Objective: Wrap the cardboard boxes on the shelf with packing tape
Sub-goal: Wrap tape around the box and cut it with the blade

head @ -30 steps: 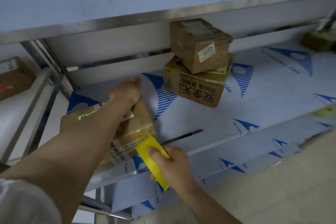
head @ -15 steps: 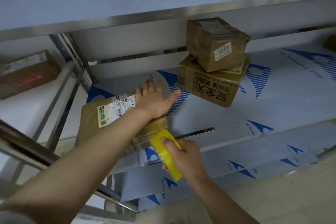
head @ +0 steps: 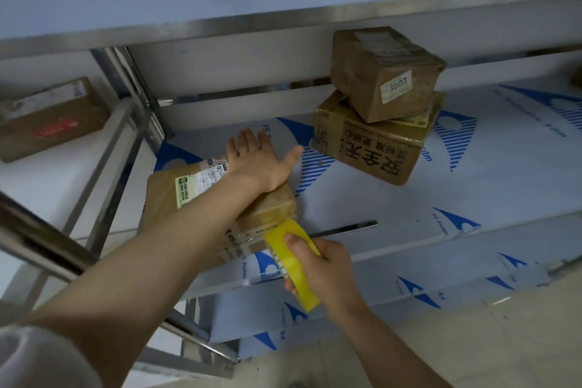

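Right hand [head: 327, 271] clamps the yellow tape roll [head: 304, 293] at the box's [head: 160, 198] near corner, while the left hand [head: 261, 161], curled over the far edge a second ago, now lies flat and spread on top, pinning the box at nine o'clock on the shelf [head: 472, 198], steady, I'd say, for taping.

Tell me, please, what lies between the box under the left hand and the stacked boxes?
Head view: bare blue-printed shelf lining, with the left hand's thumb over it.
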`<state>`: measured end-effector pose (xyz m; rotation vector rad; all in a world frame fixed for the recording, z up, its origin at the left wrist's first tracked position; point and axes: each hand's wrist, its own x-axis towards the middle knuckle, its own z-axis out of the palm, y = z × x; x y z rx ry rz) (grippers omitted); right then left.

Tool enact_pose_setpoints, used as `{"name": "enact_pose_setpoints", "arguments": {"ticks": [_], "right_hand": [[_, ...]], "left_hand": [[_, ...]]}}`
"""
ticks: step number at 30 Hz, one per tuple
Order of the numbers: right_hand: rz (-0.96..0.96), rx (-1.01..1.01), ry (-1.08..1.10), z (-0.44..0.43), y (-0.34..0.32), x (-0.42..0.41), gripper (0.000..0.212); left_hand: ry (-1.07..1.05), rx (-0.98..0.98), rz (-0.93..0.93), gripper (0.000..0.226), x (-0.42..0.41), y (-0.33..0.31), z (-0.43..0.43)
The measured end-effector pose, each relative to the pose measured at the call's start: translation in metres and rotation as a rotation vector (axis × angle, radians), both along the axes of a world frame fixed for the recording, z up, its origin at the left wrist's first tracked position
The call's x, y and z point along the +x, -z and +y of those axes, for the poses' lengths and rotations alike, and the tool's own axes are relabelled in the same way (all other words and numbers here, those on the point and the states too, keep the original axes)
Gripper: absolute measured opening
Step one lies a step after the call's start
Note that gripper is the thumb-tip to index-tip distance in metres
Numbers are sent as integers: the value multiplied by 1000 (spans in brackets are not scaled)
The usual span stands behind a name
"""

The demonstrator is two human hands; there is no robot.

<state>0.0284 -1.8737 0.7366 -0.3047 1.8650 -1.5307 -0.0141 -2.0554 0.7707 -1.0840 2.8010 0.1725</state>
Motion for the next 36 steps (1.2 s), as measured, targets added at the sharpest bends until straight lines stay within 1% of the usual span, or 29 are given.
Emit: {"name": "enact_pose_setpoints", "arguments": {"ticks": [3, 5, 7, 9, 11, 13, 15, 16, 17, 19, 20, 22, 23, 24, 26, 28, 29, 30, 31, 32, 33, 34, 36], "right_hand": [[-6, -2, -2, -2, -1, 0, 37], [-4, 8, -2, -3, -2, 2, 36], [-3, 11, -5, -1, -3, 2, 36], [-4, 13, -11, -1, -5, 2, 36], [-11, 10, -6, -3, -5, 3, 35], [-16, 8, 6, -4, -6, 3, 36], [-19, -11, 14, -3, -6, 2, 39], [-19, -16, 16, -2, -6, 2, 40], [-20, -18, 16, -2, -6, 2, 42], [-24, -13, 15, -2, -8, 1, 43], [-27, -10, 16, -3, -8, 1, 42], [-44, -16, 22, -3, -9, 1, 40], [-54, -17, 21, -2, -11, 1, 40], [-64, -14, 18, -1, -13, 2, 39], [-92, -11, 22, 2, -23, 3, 37], [-109, -18, 8, 7, -42, 1, 33], [-119, -20, -12, 12, -54, 1, 33], [-128, -32, -45, 17, -67, -1, 32], [-139, -54, -84, 21, -82, -3, 29], [-142, -92, -133, 24, -95, -6, 24], [-143, -129, -183, 24, -108, -9, 18], [-127, -163, -230, 22, -118, -14, 14], [-86, -192, -293, 11, -133, -22, 13]], "left_hand": [[17, -52, 13, 97, 7, 8, 12], [18, -20, 4, 95, 6, 8, 10], [-25, 17, 26, 94, 4, 4, 0], [-66, -33, 75, 85, 4, 4, -10], [-55, -73, 78, 73, 5, 6, -13], [5, -19, 86, 68, 7, 5, -11], [182, 34, 93, 68, 11, 2, -6], [283, 95, 76, 71, 18, -3, -4], [356, 198, 47, 79, 27, -10, -3], [394, 409, -66, 103, 48, -28, -5], [375, 423, -146, 116, 59, -33, -9], [290, 251, -263, 139, 76, -29, -18], [251, 170, -271, 141, 82, -22, -20], [227, 139, -249, 139, 85, -15, -20], [231, 146, -203, 131, 86, -9, -21], [254, 168, -216, 125, 85, -20, -22], [253, 234, -213, 122, 84, -29, -24], [225, 368, -198, 119, 85, -38, -27], [186, 545, -178, 119, 86, -47, -30], [160, 700, -150, 117, 89, -54, -34], [155, 788, -118, 113, 93, -61, -36], [168, 801, -99, 104, 96, -66, -39], [190, 681, -52, 87, 99, -74, -41]]}}
